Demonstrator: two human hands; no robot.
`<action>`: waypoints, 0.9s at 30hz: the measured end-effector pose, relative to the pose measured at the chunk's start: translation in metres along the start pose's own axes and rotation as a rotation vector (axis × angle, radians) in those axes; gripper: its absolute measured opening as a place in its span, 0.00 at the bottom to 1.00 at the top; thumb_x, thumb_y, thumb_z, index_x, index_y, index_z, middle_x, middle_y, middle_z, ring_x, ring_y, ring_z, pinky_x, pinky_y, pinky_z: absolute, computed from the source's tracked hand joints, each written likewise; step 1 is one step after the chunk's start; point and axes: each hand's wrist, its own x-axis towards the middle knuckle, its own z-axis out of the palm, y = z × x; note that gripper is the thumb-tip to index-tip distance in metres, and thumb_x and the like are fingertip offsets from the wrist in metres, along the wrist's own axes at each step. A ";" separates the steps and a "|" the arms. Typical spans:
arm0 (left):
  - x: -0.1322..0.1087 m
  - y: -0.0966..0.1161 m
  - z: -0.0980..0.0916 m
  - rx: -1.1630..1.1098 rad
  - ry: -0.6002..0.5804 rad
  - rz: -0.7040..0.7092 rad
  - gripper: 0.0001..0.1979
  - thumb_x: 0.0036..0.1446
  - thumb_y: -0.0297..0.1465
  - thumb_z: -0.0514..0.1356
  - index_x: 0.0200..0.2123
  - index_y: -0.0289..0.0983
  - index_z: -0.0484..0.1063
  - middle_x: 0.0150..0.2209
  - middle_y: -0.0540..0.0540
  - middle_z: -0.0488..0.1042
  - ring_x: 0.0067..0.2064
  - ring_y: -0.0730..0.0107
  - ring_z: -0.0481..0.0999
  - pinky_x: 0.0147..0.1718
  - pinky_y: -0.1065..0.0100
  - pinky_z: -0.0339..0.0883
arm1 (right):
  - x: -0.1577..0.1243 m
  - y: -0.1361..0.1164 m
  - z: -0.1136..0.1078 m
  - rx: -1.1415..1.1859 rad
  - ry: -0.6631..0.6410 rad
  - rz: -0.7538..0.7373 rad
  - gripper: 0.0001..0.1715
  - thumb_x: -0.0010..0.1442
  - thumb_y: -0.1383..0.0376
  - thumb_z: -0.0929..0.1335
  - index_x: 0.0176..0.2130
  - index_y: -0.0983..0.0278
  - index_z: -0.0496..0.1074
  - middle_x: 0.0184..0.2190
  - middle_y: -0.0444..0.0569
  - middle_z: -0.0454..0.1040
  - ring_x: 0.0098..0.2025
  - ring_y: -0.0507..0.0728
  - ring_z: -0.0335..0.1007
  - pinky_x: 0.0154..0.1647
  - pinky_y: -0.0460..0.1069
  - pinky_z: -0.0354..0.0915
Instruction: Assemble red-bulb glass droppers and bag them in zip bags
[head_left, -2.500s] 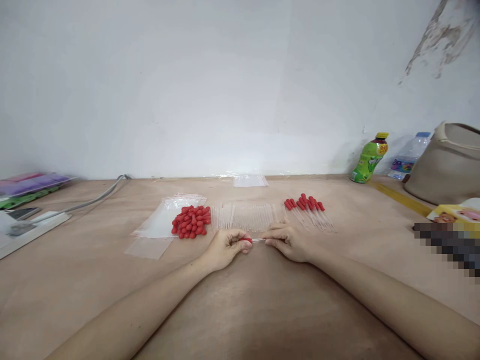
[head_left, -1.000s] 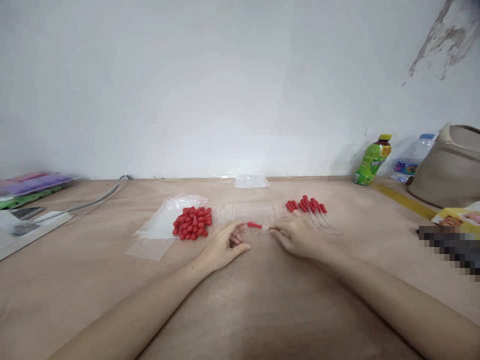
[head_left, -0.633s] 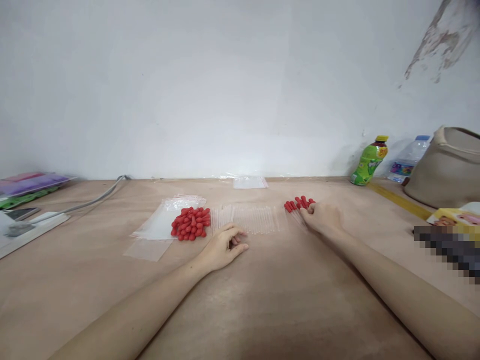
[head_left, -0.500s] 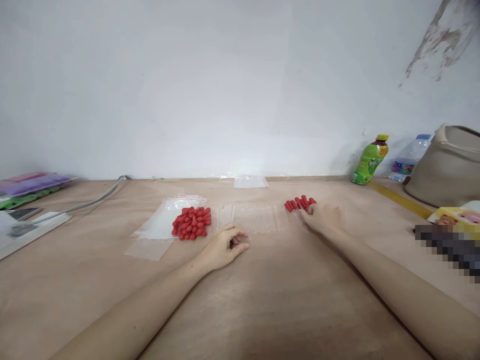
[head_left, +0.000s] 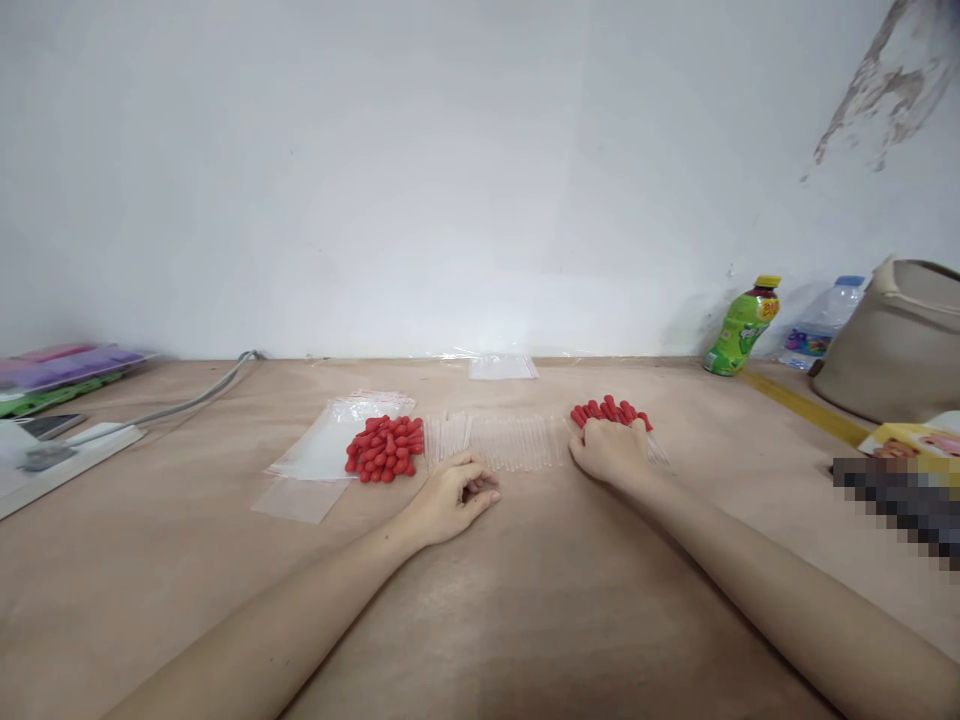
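Resting on the table, my left hand [head_left: 448, 503] has loosely bent fingers apart from the thumb and holds nothing. Just beyond it lies a row of thin clear glass tubes [head_left: 517, 442]. Left of that hand is a pile of red rubber dropper bulbs [head_left: 382, 450], partly on clear zip bags [head_left: 319, 445]. My right hand [head_left: 613, 450] is closed, knuckles up, against a cluster of glass droppers with red bulbs [head_left: 609, 407]. Its fingertips are hidden beneath it. A few glass stems show at its right side.
A small clear bag [head_left: 502, 367] lies by the wall. At the right stand a green drink bottle [head_left: 739, 330], a water bottle [head_left: 817, 325] and a beige bag [head_left: 885, 345]. A grey cable [head_left: 202, 398], a phone [head_left: 52, 427] and coloured packs [head_left: 67, 372] are at the left.
My right hand has shifted left, from the right side of the droppers to their near side, exposing more red bulbs and stems at the right. My left hand stays about where it was.
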 end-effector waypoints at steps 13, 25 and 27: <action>0.009 -0.005 -0.070 0.946 0.123 -0.372 0.10 0.52 0.35 0.53 0.29 0.34 0.68 0.31 0.41 0.70 0.37 0.56 0.69 0.35 0.61 0.60 | -0.024 -0.003 0.009 0.174 0.436 -0.285 0.12 0.59 0.63 0.56 0.31 0.67 0.63 0.25 0.50 0.71 0.27 0.55 0.64 0.38 0.52 0.46; 0.005 0.000 -0.074 0.983 0.028 -0.554 0.09 0.54 0.26 0.48 0.29 0.32 0.67 0.29 0.40 0.71 0.32 0.59 0.71 0.26 0.67 0.59 | -0.036 -0.006 0.014 0.462 0.389 -0.412 0.08 0.59 0.64 0.58 0.32 0.65 0.62 0.27 0.46 0.71 0.30 0.52 0.65 0.42 0.52 0.46; 0.005 0.008 -0.078 0.991 0.052 -0.551 0.09 0.54 0.26 0.48 0.28 0.33 0.67 0.27 0.41 0.70 0.31 0.59 0.71 0.25 0.66 0.58 | -0.037 -0.005 0.013 0.489 0.361 -0.415 0.08 0.59 0.65 0.58 0.35 0.65 0.64 0.28 0.47 0.72 0.31 0.53 0.66 0.43 0.53 0.48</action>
